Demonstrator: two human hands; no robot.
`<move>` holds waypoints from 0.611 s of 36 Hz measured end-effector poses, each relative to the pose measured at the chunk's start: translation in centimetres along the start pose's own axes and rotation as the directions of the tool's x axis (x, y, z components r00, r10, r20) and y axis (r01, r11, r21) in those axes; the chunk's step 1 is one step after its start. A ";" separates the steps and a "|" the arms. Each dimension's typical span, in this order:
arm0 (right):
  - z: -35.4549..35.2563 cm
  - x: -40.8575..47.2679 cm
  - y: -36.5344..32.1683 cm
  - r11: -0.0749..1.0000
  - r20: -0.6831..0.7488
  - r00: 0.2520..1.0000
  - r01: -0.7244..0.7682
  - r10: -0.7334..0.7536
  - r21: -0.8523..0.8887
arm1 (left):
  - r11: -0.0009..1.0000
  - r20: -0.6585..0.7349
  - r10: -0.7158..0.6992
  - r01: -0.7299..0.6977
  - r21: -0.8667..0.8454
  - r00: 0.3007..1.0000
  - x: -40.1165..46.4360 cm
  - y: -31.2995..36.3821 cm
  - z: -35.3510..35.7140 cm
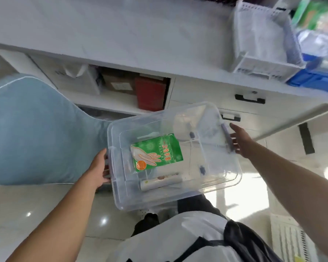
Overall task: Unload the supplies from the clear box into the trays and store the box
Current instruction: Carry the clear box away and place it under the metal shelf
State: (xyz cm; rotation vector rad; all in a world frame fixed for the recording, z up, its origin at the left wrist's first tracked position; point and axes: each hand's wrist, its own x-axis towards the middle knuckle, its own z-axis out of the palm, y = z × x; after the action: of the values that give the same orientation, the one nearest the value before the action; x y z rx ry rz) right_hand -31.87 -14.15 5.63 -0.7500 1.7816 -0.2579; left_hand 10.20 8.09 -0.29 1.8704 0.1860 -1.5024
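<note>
I hold the clear plastic box point(212, 188) in the air in front of me, below the counter edge. My left hand point(98, 170) grips its left end, fingers curled under the handle. My right hand point(239, 141) is at its right end by the grey handle point(228, 138), fingers mostly straight against it. Inside the box lie a green packet of disposable gloves point(157, 152) and a white tube-like roll point(160, 183). On the counter at the upper right stand a white mesh tray point(261, 65) and a blue tray point(314, 80).
A white counter point(121, 35) runs across the top, with open shelves holding boxes point(151, 93) beneath and drawers with black handles point(250, 99) to the right. A light-blue cushioned seat point(36, 129) stands at the left. The floor is glossy tile.
</note>
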 end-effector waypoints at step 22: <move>-34.3 4.3 15.2 0.827 -0.411 0.846 -0.062 0.340 0.559 | 0.820 0.237 -0.117 -0.040 0.571 0.964 -3.4 -1.7 41.1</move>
State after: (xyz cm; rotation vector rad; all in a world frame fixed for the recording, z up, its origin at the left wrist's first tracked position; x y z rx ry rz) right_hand -69.52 -11.56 6.19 -0.0739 2.1143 -0.8195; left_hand -24.37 -14.46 -0.60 2.0876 -0.4054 -1.9725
